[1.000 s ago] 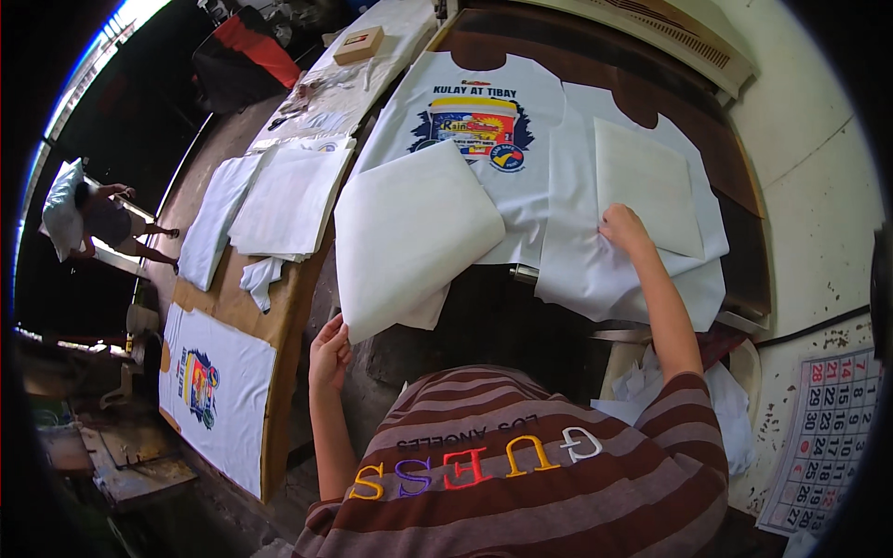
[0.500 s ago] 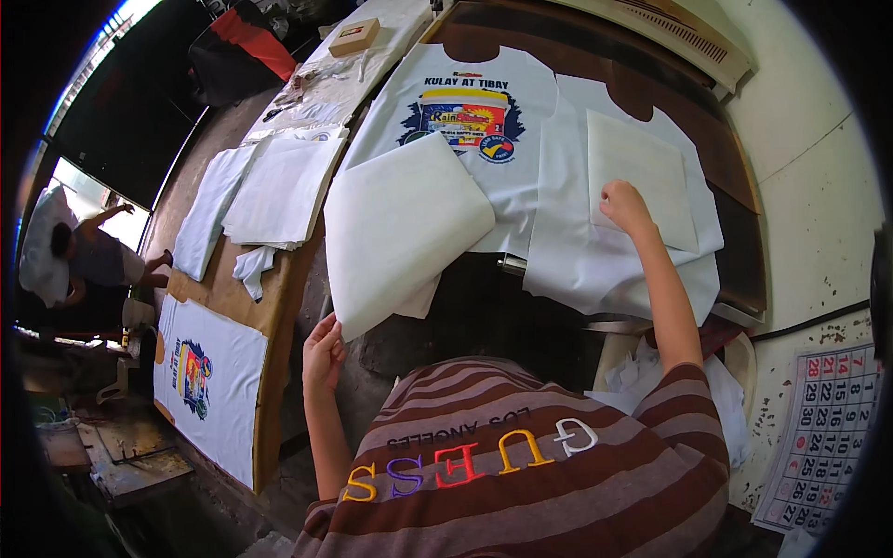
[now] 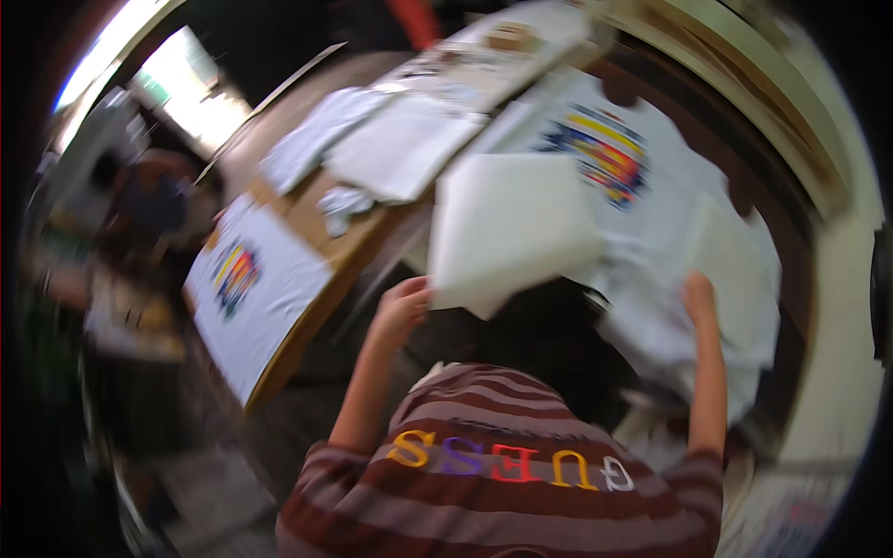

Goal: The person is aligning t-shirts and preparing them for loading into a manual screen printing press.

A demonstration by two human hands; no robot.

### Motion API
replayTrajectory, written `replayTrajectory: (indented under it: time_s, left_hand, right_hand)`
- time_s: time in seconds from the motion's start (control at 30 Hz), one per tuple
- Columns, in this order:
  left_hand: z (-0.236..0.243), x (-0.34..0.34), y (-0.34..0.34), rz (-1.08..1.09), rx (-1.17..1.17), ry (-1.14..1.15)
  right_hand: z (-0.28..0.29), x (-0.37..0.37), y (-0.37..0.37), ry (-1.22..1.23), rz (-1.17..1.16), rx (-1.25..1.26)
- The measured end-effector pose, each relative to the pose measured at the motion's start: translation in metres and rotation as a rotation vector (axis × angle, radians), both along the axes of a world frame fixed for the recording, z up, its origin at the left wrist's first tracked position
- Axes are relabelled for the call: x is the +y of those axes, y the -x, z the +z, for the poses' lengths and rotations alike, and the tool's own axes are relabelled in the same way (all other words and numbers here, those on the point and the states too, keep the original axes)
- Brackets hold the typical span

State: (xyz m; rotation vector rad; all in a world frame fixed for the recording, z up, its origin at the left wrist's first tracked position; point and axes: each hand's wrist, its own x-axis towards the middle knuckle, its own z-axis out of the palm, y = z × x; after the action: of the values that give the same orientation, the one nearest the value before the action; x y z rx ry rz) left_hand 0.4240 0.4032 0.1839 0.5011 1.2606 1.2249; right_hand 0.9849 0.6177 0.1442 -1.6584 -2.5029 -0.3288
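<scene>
With its thumb and fingers pinched together, my left hand (image 3: pixel 406 301) grips the near left corner of a large white sheet (image 3: pixel 512 219). This sheet hangs over the table's near edge and partly covers a white shirt panel (image 3: pixel 665 139) with a colourful print. My right hand (image 3: pixel 699 298), blurred, looks closed at the lower left edge of a second white sheet (image 3: pixel 730 270). That one lies on a plain white shirt panel (image 3: pixel 651 344), which drapes over the edge.
A side table to the left bears a stack of white sheets (image 3: pixel 405 144), folded white cloth (image 3: pixel 321 130) and a crumpled scrap (image 3: pixel 344 206). Another printed shirt panel (image 3: pixel 251 293) lies on a board. A small box (image 3: pixel 510 37) stands far back. Another person (image 3: pixel 153 191) is at far left.
The view has turned, moving the scene rightward and blurring it. My right hand has come nearer me along the second sheet's edge. My left hand keeps hold of its sheet.
</scene>
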Motion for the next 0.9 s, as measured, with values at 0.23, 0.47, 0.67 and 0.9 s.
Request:
replayTrajectory:
  time_s: [0.23,0.47,0.67,0.9]
  left_hand:
    - [-0.013,0.005,-0.015,0.092,0.215,-0.013]
    - [-0.012,0.016,-0.030,0.046,0.414,-0.184]
    - [0.010,0.023,-0.028,0.267,0.710,-0.154]
    - [0.016,0.021,-0.025,0.181,0.681,-0.141]
  right_hand:
    - [0.094,-0.036,0.169,-0.008,0.208,0.302]
    - [0.110,-0.118,0.343,0.285,0.568,0.452]
    - [0.102,-0.146,0.392,0.409,0.736,0.443]
    - [0.094,-0.162,0.398,0.420,0.792,0.608]
